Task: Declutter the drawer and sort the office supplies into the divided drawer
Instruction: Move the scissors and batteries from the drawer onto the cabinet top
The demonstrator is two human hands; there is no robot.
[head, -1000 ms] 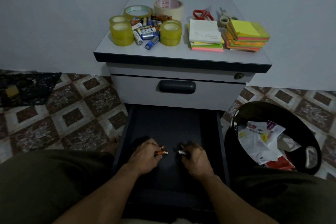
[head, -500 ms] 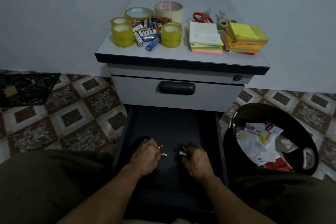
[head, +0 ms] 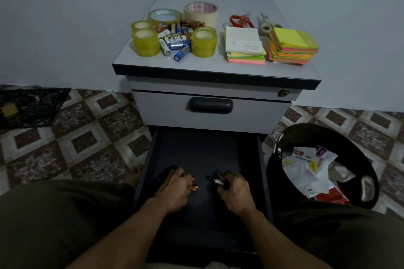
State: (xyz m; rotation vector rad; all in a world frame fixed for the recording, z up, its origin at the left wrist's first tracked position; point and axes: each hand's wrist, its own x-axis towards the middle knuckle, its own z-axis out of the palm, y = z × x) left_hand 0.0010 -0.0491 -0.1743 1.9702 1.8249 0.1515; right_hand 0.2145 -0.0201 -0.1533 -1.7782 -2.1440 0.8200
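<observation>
The dark lower drawer (head: 196, 150) stands pulled out in front of me. Both hands are inside it near its front. My left hand (head: 175, 190) grips orange-tipped batteries (head: 193, 186), whose ends stick out past the fingers. My right hand (head: 235, 191) holds a dark battery with a silver end (head: 218, 181). On the cabinet top (head: 284, 72) lie a heap of batteries (head: 175, 39), several tape rolls (head: 145, 42), two pairs of scissors (head: 240, 20) and stacks of sticky notes (head: 290, 47).
The upper drawer (head: 157, 107) with a dark handle is closed. A black bin (head: 349, 137) with crumpled paper and wrappers stands on the tiled floor to the right. A dark cloth (head: 28, 107) lies on the floor at the far left. My knees flank the drawer.
Both hands have stayed in the drawer and spread slightly apart with the batteries still in them. The view has tilted a little.
</observation>
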